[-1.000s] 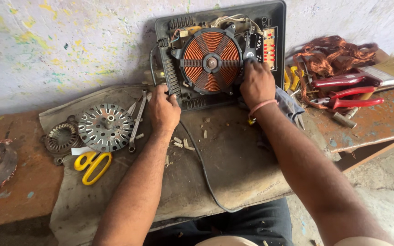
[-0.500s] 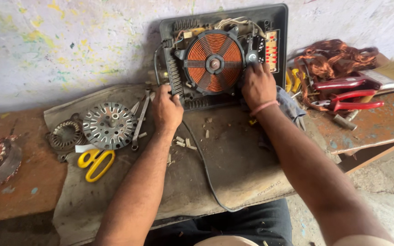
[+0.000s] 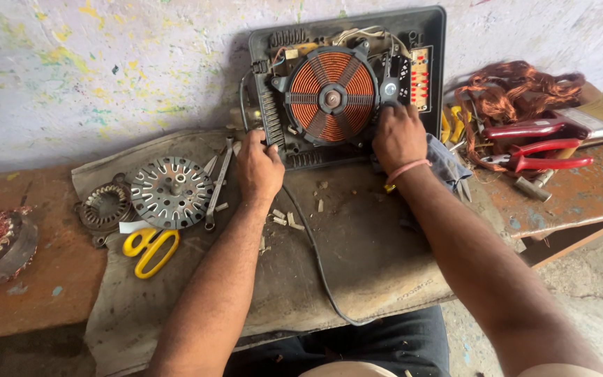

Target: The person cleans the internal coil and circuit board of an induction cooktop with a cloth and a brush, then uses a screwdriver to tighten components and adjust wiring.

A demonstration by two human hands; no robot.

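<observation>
Wires (image 3: 357, 33) at the top of the opened induction cooktop (image 3: 347, 84), propped against the wall on the cloth-covered bench (image 3: 357, 265), could snag or tear if the casing slips. The left hand (image 3: 259, 167) clamps its lower-left edge. The right hand (image 3: 399, 136) rests fingers curled beside the copper coil (image 3: 329, 94); whether it pinches anything I cannot tell.

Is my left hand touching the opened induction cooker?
Touching. The head view shows the left hand gripping the lower left edge of the opened induction cooker.
</observation>
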